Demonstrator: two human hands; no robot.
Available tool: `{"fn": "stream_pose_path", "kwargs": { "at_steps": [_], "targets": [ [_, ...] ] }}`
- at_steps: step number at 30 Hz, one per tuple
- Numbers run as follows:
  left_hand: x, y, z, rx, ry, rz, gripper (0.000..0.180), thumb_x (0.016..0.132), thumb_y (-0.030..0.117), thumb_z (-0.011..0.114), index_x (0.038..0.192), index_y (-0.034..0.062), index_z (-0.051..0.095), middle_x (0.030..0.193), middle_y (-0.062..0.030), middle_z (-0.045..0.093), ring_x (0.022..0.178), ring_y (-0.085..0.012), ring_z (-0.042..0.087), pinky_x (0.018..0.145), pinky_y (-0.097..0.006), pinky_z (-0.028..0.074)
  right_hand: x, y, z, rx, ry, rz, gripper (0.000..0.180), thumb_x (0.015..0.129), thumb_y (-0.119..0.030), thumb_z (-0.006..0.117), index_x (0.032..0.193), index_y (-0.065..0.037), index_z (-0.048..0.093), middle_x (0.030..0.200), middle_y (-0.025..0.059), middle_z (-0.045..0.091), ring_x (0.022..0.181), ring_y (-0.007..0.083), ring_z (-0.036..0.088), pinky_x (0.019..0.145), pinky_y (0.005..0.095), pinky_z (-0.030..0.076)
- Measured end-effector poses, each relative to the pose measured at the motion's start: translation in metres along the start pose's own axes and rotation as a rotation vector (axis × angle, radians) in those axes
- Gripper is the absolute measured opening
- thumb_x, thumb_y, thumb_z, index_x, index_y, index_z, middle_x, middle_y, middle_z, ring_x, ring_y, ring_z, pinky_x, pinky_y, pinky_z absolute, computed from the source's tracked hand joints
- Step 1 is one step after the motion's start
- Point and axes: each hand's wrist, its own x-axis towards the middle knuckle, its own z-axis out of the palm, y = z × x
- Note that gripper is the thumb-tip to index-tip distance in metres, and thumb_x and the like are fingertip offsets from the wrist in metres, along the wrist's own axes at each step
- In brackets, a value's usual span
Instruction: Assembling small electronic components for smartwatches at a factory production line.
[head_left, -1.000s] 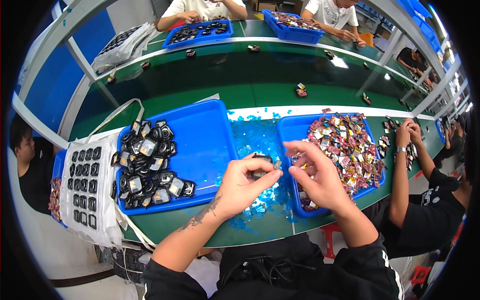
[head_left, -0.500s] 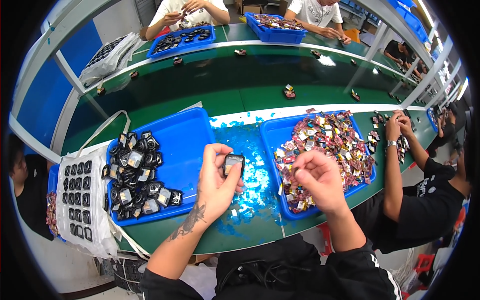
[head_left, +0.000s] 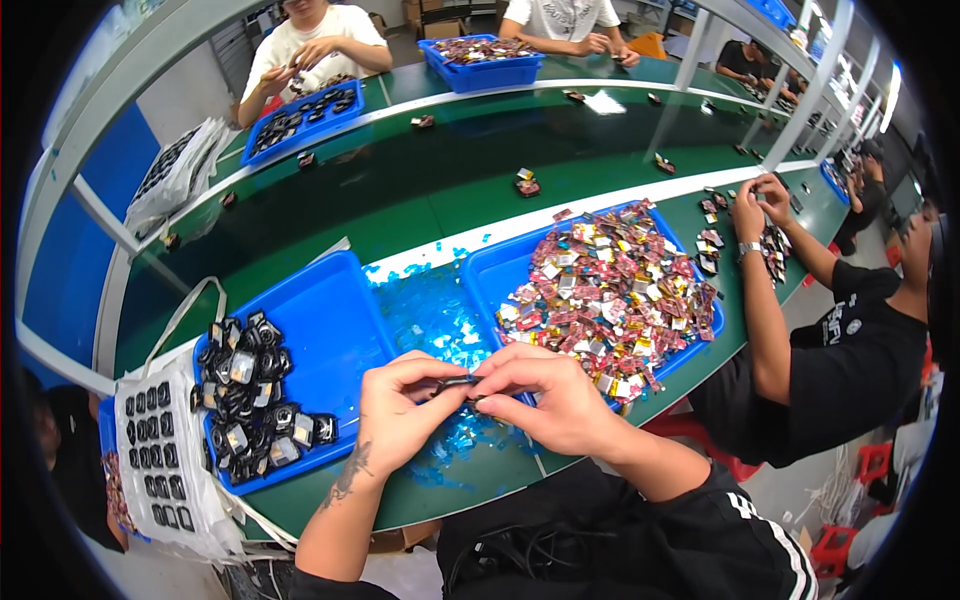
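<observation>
Over the table's front, my left hand (head_left: pixel 400 405) is closed on a small black device case (head_left: pixel 456 382), turned nearly edge-on between thumb and fingers. My right hand (head_left: pixel 550 402) meets it from the other side, thumb and forefinger pinched at the case's right end; any smaller part there is hidden. Left of my hands, a blue tray (head_left: pixel 335 290) holds a heap of black cases (head_left: pixel 240 385), some with a grey rectangular piece showing. To the right, another blue tray (head_left: pixel 490 275) is piled with small red circuit boards (head_left: pixel 610 300) bearing silvery and yellow pieces.
Scraps of blue film (head_left: pixel 420 310) litter the green table between the trays. White sheets with rows of black frames (head_left: pixel 155 440) lie at far left. Beyond a white rail, a dark green belt (head_left: pixel 400 180) carries scattered assemblies. Co-workers sit opposite and at right (head_left: pixel 800 350).
My right hand has come left from above the circuit boards to the case in my left hand. The case has turned from face-up to edge-on. The whole view has shifted.
</observation>
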Motion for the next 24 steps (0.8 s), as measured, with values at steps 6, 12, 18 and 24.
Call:
{"fn": "stream_pose_path", "kwargs": {
  "at_steps": [6,12,18,24],
  "targets": [
    [0.002,-0.004,-0.003,-0.440,-0.095,0.075,0.033,0.082,-0.007,0.068,0.114,-0.0137,0.059,0.117,-0.0184,0.061,0.105,-0.0226,0.062,0.089,-0.033,0.053,0.006,0.011,0.007,0.534,0.088,0.192,0.013,0.087,-0.005,0.068,0.098,0.000,0.070,0.105,0.0094,0.062,0.094,0.0141,0.062,0.078,0.0266,0.055],
    [-0.001,-0.004,0.002,-0.464,0.146,-0.068,0.032,0.090,0.004,0.064,0.118,-0.0106,0.059,0.107,-0.0169,0.067,0.092,-0.0191,0.067,0.082,-0.029,0.056,0.004,-0.010,-0.006,0.153,0.198,-0.061,0.015,0.081,-0.002,0.071,0.096,-0.003,0.073,0.096,0.0094,0.065,0.091,0.0173,0.064,0.071,0.0285,0.054],
    [0.003,-0.006,0.009,-0.375,0.146,-0.101,0.031,0.091,0.006,0.063,0.119,-0.0080,0.060,0.106,-0.0147,0.068,0.091,-0.0170,0.067,0.078,-0.028,0.058,0.009,-0.027,-0.005,-0.296,0.187,-0.203,0.020,0.078,0.002,0.069,0.097,-0.002,0.072,0.079,0.0095,0.065,0.073,0.0213,0.064,0.062,0.0312,0.051],
    [-0.002,-0.012,0.016,-0.528,0.000,-0.029,0.036,0.091,0.001,0.060,0.126,-0.0080,0.055,0.119,-0.0154,0.063,0.109,-0.0196,0.060,0.097,-0.034,0.049,0.018,-0.017,0.009,-0.459,0.283,-0.305,0.017,0.076,0.002,0.070,0.093,-0.002,0.069,0.077,0.0085,0.066,0.066,0.0231,0.063,0.058,0.0332,0.050]
  ]
}}
